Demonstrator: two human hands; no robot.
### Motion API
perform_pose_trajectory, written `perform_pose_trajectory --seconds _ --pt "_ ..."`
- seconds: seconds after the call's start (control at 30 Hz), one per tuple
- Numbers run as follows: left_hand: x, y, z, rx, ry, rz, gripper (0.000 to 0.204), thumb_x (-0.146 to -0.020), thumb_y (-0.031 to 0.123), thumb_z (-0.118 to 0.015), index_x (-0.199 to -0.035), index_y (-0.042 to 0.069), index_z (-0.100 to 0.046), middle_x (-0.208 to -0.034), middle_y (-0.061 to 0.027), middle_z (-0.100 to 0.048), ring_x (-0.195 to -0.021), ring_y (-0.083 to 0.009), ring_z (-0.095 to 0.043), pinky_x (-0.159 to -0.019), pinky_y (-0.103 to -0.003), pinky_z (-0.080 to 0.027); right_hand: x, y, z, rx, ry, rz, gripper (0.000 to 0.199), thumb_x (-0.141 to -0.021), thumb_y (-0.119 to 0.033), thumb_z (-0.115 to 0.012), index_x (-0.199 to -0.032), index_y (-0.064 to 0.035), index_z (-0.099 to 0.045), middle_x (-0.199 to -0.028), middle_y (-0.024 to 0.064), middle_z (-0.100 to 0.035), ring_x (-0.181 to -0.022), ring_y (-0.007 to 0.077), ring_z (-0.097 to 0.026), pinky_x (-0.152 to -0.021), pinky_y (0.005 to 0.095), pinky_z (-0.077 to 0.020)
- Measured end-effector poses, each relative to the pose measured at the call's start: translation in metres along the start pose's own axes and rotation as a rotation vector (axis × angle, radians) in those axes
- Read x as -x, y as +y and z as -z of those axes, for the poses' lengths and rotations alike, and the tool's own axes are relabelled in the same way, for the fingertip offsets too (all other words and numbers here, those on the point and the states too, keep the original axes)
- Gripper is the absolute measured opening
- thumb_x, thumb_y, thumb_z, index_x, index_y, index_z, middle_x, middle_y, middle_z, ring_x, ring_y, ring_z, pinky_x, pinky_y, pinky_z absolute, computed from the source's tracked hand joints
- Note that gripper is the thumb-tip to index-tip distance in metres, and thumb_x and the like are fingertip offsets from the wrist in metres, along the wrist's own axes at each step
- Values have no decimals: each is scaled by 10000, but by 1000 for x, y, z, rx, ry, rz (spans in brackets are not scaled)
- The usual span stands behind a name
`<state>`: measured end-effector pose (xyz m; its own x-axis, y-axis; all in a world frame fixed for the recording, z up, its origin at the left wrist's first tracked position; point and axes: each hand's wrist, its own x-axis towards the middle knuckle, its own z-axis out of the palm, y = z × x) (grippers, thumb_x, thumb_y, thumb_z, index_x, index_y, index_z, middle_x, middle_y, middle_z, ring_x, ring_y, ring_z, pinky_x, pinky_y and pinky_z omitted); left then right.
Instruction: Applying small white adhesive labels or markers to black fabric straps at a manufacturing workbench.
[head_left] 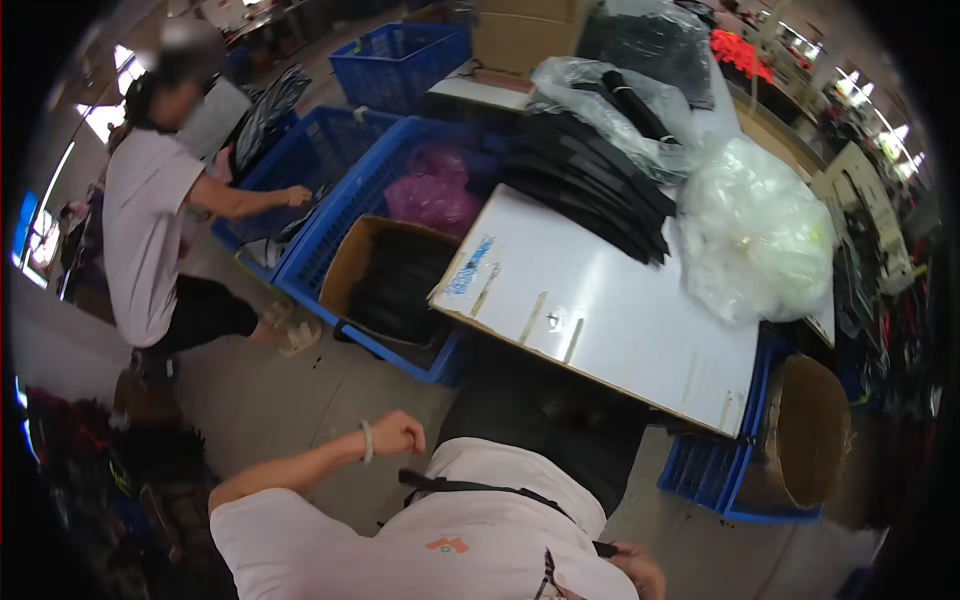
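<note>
My left hand [400, 433], a pale bracelet on its wrist, hangs in the air left of my waist with the fingers curled in; nothing shows in it. At my right hip is my right hand [640, 568], beside the end of a black strap [480, 487] around my waist; its fingers are mostly hidden. Neither hand touches the white-topped table [610, 310] in front of me. Stacked dark fabric pieces [590, 185] lie on that table, next to a clear plastic bag [650, 120] with black rolls and a bulging translucent bag [755, 235].
Left of the table, a blue crate [300, 262] holds a carton of black pieces [395, 285] and a pink bag [435, 190]. A person [150, 220] reaches into another blue crate [335, 140]. At right stands a blue crate [705, 475] with a brown carton [810, 430].
</note>
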<state>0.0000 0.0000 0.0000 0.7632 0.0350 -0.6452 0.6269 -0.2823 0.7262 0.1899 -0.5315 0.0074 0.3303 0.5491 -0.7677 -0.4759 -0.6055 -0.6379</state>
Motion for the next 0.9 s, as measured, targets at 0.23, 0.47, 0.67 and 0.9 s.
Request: perform_pose_trajectory --seconds 0.23,0.47,0.67,0.9 --pt "-96 158 78 -587 757 -772 342 -814 109 -660 -1140 29 -595 -1191 -181 -572 -1115 -368 -528 -949 -430 -433 -22 -178 10 553 497 723 513 -782 -326 -773 -1202 -71 -626 -1229 138 -580 -1157 277 -557 -923 369 -468" --pt "-189 166 30 -1025 639 -479 643 -960 491 -455 -1490 143 -352 -1566 -204 -220 -1454 -425 -132 -1139 -607 -110 -186 -208 -6 1078 1307 836 515 -857 -437 -658 -1264 -126 -605 -1393 170 -482 -1299 365 -444 -1099 548 -289" --pt "-186 173 29 -1016 711 -449 612 -983 479 -411 -1496 150 -352 -1575 -176 -231 -1462 -410 -130 -1149 -603 -68 -186 -216 -3 1028 1274 826 484 -877 -442 -628 -1278 -174 -598 -1401 110 -498 -1352 307 -411 -1108 550 -276" --pt "-187 176 27 -996 730 -453 586 -980 452 -437 -1471 134 -392 -1556 -182 -272 -1456 -412 -146 -1151 -599 -68 -185 -221 7 745 1196 879 453 -861 -351 -667 -1244 -118 -600 -1363 135 -521 -1295 337 -457 -1088 531 -313"
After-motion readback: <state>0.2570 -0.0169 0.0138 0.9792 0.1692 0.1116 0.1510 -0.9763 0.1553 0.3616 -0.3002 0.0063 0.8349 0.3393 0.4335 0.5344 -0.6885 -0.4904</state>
